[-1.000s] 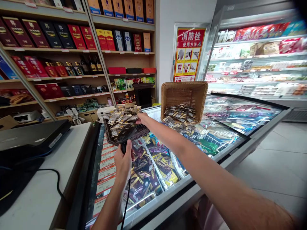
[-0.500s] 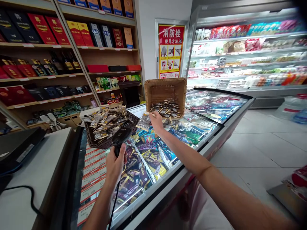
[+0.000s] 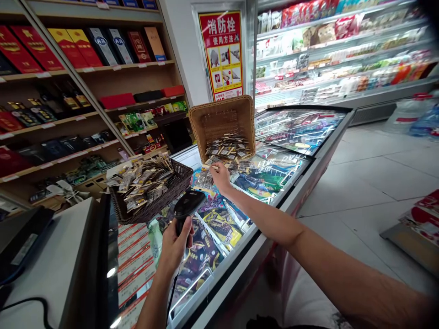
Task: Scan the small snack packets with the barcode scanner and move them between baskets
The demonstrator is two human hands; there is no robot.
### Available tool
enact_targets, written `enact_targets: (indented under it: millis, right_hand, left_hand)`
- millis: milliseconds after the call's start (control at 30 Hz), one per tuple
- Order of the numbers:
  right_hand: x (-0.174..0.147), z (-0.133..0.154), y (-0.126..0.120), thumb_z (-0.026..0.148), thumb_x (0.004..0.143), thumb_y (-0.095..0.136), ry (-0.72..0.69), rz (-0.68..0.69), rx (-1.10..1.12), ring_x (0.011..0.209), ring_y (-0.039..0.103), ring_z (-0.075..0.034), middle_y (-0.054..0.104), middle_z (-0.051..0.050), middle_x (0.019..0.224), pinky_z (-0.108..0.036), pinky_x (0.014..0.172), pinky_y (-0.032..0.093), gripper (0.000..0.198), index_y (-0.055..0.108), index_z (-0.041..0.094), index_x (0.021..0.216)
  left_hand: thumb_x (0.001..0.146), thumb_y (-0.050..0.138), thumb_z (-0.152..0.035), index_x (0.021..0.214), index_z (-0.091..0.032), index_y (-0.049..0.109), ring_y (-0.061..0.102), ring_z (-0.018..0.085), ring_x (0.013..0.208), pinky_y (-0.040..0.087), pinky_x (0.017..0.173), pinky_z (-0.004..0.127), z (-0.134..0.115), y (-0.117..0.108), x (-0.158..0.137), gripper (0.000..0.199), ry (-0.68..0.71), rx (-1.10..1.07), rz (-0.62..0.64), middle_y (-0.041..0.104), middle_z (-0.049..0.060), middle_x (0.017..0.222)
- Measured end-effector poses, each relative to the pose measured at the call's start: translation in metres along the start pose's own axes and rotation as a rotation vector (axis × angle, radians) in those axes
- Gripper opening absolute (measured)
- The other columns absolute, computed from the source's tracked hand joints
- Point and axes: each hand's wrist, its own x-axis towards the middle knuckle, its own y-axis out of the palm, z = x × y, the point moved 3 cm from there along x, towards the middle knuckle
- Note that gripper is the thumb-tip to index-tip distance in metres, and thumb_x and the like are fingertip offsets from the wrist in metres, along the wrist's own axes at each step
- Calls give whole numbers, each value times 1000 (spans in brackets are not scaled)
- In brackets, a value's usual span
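Observation:
My left hand (image 3: 176, 244) grips the handle of a black handheld barcode scanner (image 3: 188, 204), its head pointing up and to the right. A cable hangs down from it. My right hand (image 3: 221, 177) pinches a small clear packet (image 3: 205, 179) by its edge, a short way beyond the scanner. Just behind that hand, a tan wicker basket (image 3: 222, 108) leans with its mouth towards me and small packets (image 3: 228, 148) gathered at its bottom. Left of the scanner stands a dark brown wicker basket (image 3: 156, 209) heaped with similar packets (image 3: 146, 178).
Both baskets rest on a glass-topped freezer (image 3: 274, 201) with colourful bags inside. A strip of price labels (image 3: 135, 265) lies along its left side. A white counter (image 3: 65, 256) is at the left, shelves of boxes (image 3: 139, 45) behind, a refrigerated display (image 3: 329, 55) at the back right.
My view has shifted and tilted. The left hand has brought the scanner rightwards, closer to the packet. My right hand still holds the packet, now nearer the tan basket's lower rim.

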Motion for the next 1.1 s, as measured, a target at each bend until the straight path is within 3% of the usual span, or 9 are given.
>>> enact_targets:
  millis: [733, 933, 1100]
  right_hand:
    - [-4, 1, -2, 40, 96, 55, -4, 39, 11, 51, 39, -13, 49, 5, 63, -27, 50, 28, 17, 61, 24, 102]
    - [15, -9, -7, 39, 95, 55, 53, 5, -45, 57, 47, -14, 57, 2, 72, -27, 51, 30, 16, 62, 25, 101]
    - [46, -13, -32, 42, 101, 48, 115, -146, 15, 59, 54, -14, 63, -3, 91, -27, 53, 41, 21, 55, 25, 109]
  left_hand:
    - [87, 64, -73, 70, -21, 57, 52, 11, 42, 39, 42, 24, -15, 1, -5, 55, 8, 79, -10, 58, -1, 56]
    - [87, 65, -71, 70, -21, 59, 50, 12, 42, 39, 41, 23, -10, 1, -4, 53, 12, 45, -56, 56, -1, 51]
    - [83, 71, -69, 70, -20, 59, 51, 11, 43, 42, 41, 23, -6, 0, -2, 52, 14, 8, -83, 60, -1, 60]
